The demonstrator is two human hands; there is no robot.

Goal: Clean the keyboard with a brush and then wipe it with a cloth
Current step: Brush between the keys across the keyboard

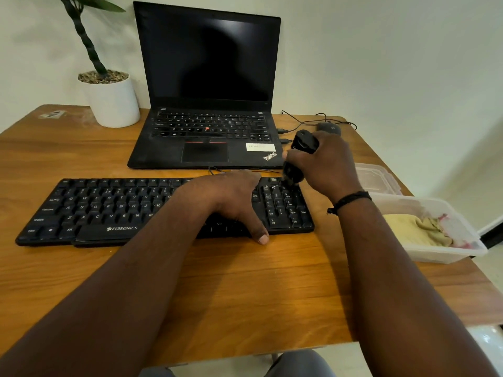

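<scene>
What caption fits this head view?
Right hand brushes the keyboard's numpad with a black brush while the left hand steadies it; cloth waits in a tub.

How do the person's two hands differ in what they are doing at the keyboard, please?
The right hand grips the brush, bristles down on the numpad; the left hand holds nothing. The left hand lies flat across the keyboard, steadying it; the right hand is raised above it. Both work at its right end.

A black keyboard (152,210) with white lettering was seen on an orange-brown wood-grain tabletop (245,281). The laptop (206,85) and brush (295,164) were black, the plant pot (111,102) white, the cloth (416,229) pale yellow.
</scene>
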